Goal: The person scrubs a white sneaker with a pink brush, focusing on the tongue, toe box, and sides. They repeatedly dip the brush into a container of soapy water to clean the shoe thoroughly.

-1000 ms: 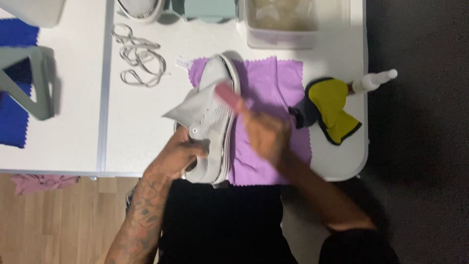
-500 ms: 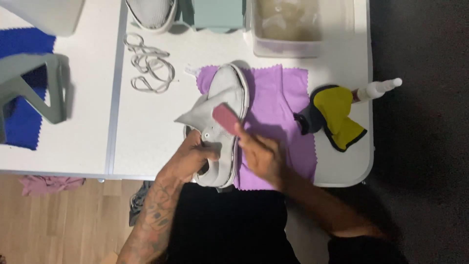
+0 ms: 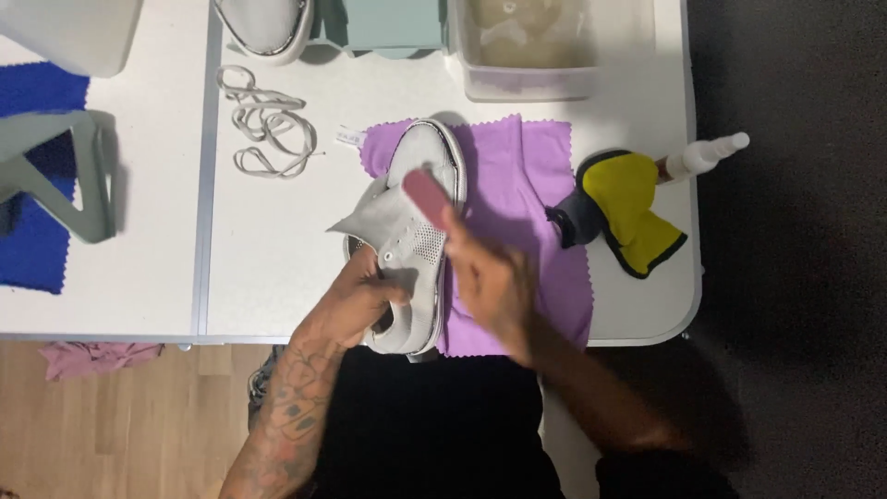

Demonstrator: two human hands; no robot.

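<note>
**A:** Shoe [image 3: 413, 242], grey-white, laceless, lies on a purple cloth [image 3: 522, 199] near the front edge of the white table [image 3: 268, 277], toe pointing away from the person, tongue flared out to the left.

**B:** And the hands in this head view?

**A:** The left hand [image 3: 356, 300] is closed around the heel end of the shoe, fingers curled over the collar, holding it down. The right hand [image 3: 490, 277] is closed on a small pink block [image 3: 427, 196], pinched at its near end; the block's far end rests on the upper of the shoe just behind the toe cap. The right hand is blurred, so the exact finger grip is hard to make out.

**B:** What lies around them?

**A:** Right of the cloth, touching its edge, sits a yellow and black cloth [image 3: 628, 208], and just beyond it a white spray bottle [image 3: 707, 155] lies at the table's right edge. A loose heap of white laces [image 3: 266, 125] sits to the left of the shoe, well apart from it. At the far edge are a second shoe [image 3: 263, 23], a pale green box [image 3: 379, 20] and a clear plastic tub [image 3: 527, 46]. Far left there is a blue cloth [image 3: 37, 222] with a grey-green stand [image 3: 78, 176] on it.
</note>
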